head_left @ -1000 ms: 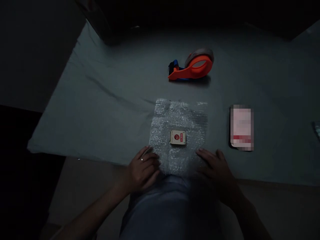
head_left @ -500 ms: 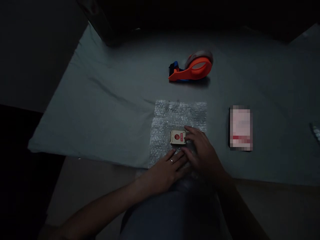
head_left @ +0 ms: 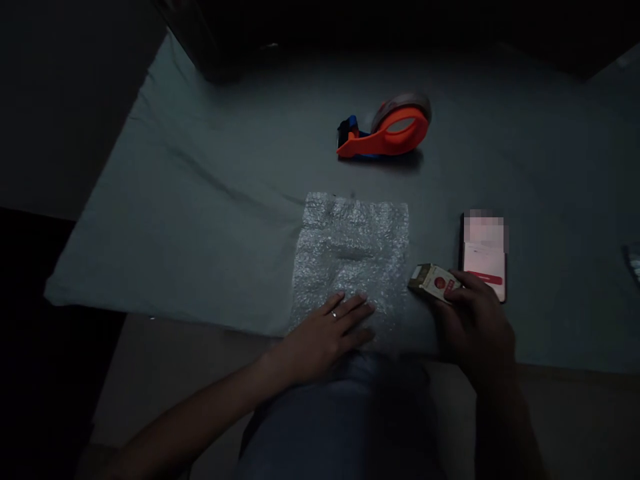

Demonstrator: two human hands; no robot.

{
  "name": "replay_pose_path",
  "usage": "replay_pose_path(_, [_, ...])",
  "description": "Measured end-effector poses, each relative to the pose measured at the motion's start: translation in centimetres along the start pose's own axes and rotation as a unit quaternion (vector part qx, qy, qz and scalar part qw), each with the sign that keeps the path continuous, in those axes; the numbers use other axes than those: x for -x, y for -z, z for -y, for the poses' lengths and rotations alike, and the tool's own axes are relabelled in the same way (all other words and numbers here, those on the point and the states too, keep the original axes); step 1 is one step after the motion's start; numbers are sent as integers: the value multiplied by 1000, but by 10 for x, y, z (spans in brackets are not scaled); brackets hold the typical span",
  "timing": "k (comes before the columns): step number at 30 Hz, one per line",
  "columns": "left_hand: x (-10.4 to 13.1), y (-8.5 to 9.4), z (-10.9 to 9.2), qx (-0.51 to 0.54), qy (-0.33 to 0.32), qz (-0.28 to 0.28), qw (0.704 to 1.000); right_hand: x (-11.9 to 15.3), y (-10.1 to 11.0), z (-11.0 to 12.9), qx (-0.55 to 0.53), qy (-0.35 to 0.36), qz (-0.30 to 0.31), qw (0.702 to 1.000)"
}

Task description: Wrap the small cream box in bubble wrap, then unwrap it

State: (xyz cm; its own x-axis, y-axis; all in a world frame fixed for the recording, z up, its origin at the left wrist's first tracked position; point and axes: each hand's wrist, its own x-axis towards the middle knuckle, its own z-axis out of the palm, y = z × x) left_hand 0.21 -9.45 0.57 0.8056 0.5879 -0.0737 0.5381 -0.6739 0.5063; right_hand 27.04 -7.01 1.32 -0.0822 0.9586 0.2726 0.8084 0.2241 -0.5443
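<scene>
At the left of my feed a creased grey-green cloth (head_left: 200, 227) covers the tabletop and runs off rightward under everything else; the light is poor, so I trust outlines more than fine detail. Next comes the left hand (head_left: 327, 340), palm down over the near part of a sheet of bubble wrap (head_left: 353, 230), a ring (head_left: 334, 314) on one finger. Its fingers are spread and nearly straight, lying on the sheet, and I see nothing gripped in them. Beyond the far edge of the sheet, well apart from either hand, an orange and blue tape dispenser (head_left: 385, 141) rests on the cloth with its roll fitted. Just beside the sheet's right edge is the small carton (head_left: 435, 283), pale with a red round emblem, tilted in the right hand (head_left: 480, 327); the fingers are closed around its right end, and I cannot tell whether its underside touches the cloth. Just past it lies a phone (head_left: 483, 257) with a lit screen, its lower left corner partly behind that hand. A shiny item (head_left: 634, 260) is cut off at the right margin, too little showing for me to name it. As for progress, I judge it early: the sheet is spread out, but I can make out no turned-over fold and no strip of tape on it, the carton is bare and off the sheet, and the dispenser is untouched.
</scene>
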Motion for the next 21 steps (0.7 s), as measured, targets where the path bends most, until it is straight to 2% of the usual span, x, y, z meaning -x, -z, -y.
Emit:
replay_pose_path(4, [-1,-1,-1,7,-2,-6,1000,7,-1,-7,-2,8,13,1000])
replay_pose_path(8, [0,-1,-2,11,2,-13,1000,1,-2,-9,0,34,30,999])
replay_pose_path(11, [0,-1,-4,15,6,-19,1000,-8,1,1,4,26,1,1000])
replay_pose_path(14, [-1,-2,-5,14,1,-25,1000,-19,-1,24,-16,34,-34,999])
replay_pose_path(15, [-2,-2,-5,12,0,-25,1000,-23,-3,32,-35,62,-26,997])
replay_pose_path(18, [-7,-4,-7,11,-4,-34,999,-31,-20,52,-81,114,61,988])
replay_pose_path(21, [-14,-7,-9,11,-13,-57,998,-35,-40,58,-103,141,135,975])
